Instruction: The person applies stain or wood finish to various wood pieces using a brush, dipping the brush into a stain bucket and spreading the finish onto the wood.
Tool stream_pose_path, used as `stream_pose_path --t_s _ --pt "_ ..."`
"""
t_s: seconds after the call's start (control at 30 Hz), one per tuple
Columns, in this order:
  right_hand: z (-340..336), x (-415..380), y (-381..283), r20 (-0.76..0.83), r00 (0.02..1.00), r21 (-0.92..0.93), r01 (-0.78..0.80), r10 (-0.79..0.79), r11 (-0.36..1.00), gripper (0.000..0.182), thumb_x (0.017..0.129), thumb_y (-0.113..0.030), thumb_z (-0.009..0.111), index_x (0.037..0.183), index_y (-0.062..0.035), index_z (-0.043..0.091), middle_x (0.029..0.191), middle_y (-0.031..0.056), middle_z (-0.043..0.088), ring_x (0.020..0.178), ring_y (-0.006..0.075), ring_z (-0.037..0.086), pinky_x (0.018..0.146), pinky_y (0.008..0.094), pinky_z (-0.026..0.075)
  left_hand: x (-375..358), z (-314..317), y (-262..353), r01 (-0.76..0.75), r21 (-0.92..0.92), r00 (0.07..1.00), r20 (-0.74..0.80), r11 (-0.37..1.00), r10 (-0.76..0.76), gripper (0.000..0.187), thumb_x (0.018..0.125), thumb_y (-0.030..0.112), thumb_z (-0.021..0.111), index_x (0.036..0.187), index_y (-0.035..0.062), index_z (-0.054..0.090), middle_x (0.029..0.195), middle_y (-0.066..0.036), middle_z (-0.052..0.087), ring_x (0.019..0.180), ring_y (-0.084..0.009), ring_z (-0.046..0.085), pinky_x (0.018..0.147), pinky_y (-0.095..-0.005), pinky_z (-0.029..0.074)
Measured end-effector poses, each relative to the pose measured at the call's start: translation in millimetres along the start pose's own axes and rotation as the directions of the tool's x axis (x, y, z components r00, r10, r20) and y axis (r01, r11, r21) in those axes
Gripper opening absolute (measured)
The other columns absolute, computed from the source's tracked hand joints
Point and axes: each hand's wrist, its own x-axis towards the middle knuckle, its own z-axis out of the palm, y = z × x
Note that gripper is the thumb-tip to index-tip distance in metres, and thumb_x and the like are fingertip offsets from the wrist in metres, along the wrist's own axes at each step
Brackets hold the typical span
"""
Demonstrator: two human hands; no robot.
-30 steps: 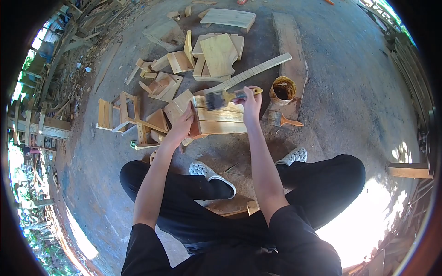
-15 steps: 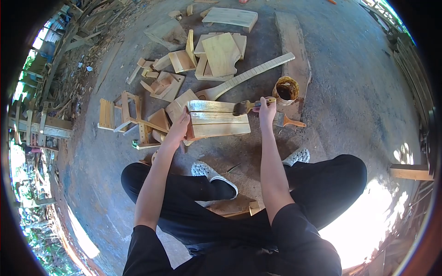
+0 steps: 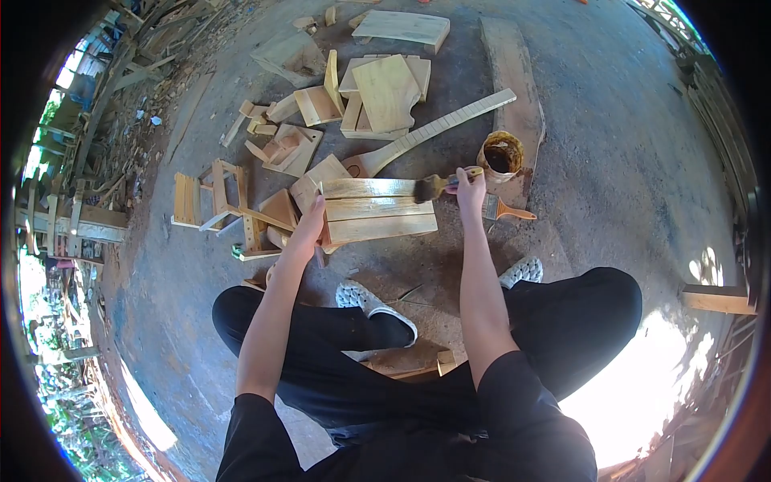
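My right hand is closed round a paintbrush, its dark bristles resting on the right end of the top slat of a slatted wooden piece. That upper slat has a wet shine; the lower slats look duller. At the piece's left end, my left hand grips the edge, with part of the fingers hidden behind it. Just right of the brush stands a stained tub with dark liquid inside. Below the tub lies a second paintbrush with an orange handle.
Beyond the piece lie a long-necked wooden instrument part, a pale curved board and a thick board. Small wooden frames sit at the left. A long plank runs under the tub. My shoes are close below.
The paintbrush has slid slightly right along the top slat with my right hand. My left hand sits a little lower on the piece's left edge. The view has shifted slightly.
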Motion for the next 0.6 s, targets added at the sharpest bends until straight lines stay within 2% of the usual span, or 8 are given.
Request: stream_pose_path --t_s 0.07,0.13,0.23,0.4,0.47,0.5,0.57,0.6 --pt "-6.8 5.0 -2.7 -0.042 0.998 -0.134 0.030 -0.036 0.991 0.016 0.101 -0.013 0.067 0.108 -0.0026 0.058 0.087 0.0131 0.072 0.070 0.0243 0.074 0.061 0.0381 0.063 -5.7 4.2 6.3 -0.032 0.010 0.999 -0.016 0.999 0.032 0.078 0.106 0.070 0.038 0.166 0.0218 0.031 0.157 -0.013 0.049 0.137 -0.0361 0.051 0.105 -0.0609 0.043" --pt "-5.8 3.4 -10.7 -0.043 0.963 -0.507 0.208 -0.266 0.837 0.017 0.100 -0.019 0.068 0.108 -0.0061 0.060 0.086 0.0169 0.074 0.077 0.0374 0.075 0.069 0.0485 0.059 -5.4 4.5 6.2 -0.062 0.028 0.998 -0.022 0.998 0.063 0.078 0.106 0.070 0.039 0.167 0.0224 0.029 0.161 -0.013 0.045 0.141 -0.0357 0.047 0.107 -0.0627 0.041" --pt "14.1 -14.6 -34.2 0.127 0.934 -0.542 0.347 -0.334 0.765 0.018 0.100 -0.022 0.068 0.110 -0.0097 0.060 0.090 0.0217 0.073 0.088 0.0460 0.072 0.076 0.0543 0.054 2.1 3.3 2.6 -0.106 0.028 0.994 0.041 0.994 0.105 0.078 0.106 0.070 0.039 0.168 0.0226 0.027 0.165 -0.013 0.040 0.146 -0.0369 0.042 0.109 -0.0649 0.038" --pt "48.3 -29.7 -52.3 0.286 0.917 -0.567 0.397 -0.280 0.721 0.016 0.101 -0.019 0.067 0.109 -0.0084 0.059 0.083 0.0190 0.071 0.077 0.0375 0.075 0.068 0.0478 0.057 2.8 4.5 1.6 -0.168 0.057 0.986 0.025 0.984 0.167 0.079 0.106 0.070 0.039 0.167 0.0213 0.029 0.163 -0.013 0.043 0.145 -0.0368 0.044 0.110 -0.0660 0.037" --pt "53.4 -23.7 -55.4 0.247 0.957 -0.198 0.200 -0.149 0.960 0.017 0.103 -0.017 0.067 0.110 -0.0045 0.059 0.083 0.0125 0.071 0.072 0.0232 0.074 0.061 0.0378 0.060 -4.1 7.7 5.7 -0.187 0.057 0.982 0.027 0.981 0.186 0.080 0.106 0.071 0.039 0.167 0.0206 0.030 0.163 -0.013 0.044 0.144 -0.0368 0.045 0.110 -0.0661 0.037" --pt "53.2 -19.4 -54.4 0.247 0.958 -0.200 0.199 -0.147 0.959 0.017 0.103 -0.017 0.067 0.110 -0.0045 0.059 0.083 0.0125 0.071 0.072 0.0232 0.074 0.061 0.0378 0.060 -5.0 7.6 6.7 -0.157 0.045 0.987 0.036 0.987 0.156 0.080 0.106 0.071 0.038 0.167 0.0209 0.029 0.163 -0.013 0.043 0.145 -0.0366 0.045 0.110 -0.0660 0.037" --pt "54.4 -12.3 -52.7 0.214 0.969 0.202 0.082 -0.126 0.976 0.018 0.103 -0.015 0.067 0.111 -0.0009 0.058 0.090 0.0094 0.071 0.074 0.0153 0.073 0.059 0.0302 0.062 -8.0 6.4 9.0 -0.128 0.034 0.991 0.040 0.991 0.126 0.080 0.106 0.071 0.038 0.167 0.0213 0.028 0.164 -0.013 0.042 0.145 -0.0363 0.044 0.110 -0.0659 0.037" --pt "48.6 -9.0 -50.4 0.205 0.973 0.204 0.065 -0.108 0.977 0.018 0.102 -0.012 0.067 0.111 0.0008 0.058 0.093 0.0119 0.070 0.073 0.0182 0.073 0.059 0.0311 0.064 -9.2 6.5 9.8 -0.110 0.010 0.993 0.033 0.994 0.110 0.080 0.106 0.071 0.037 0.168 0.0214 0.028 0.164 -0.013 0.041 0.145 -0.0361 0.044 0.110 -0.0653 0.037"
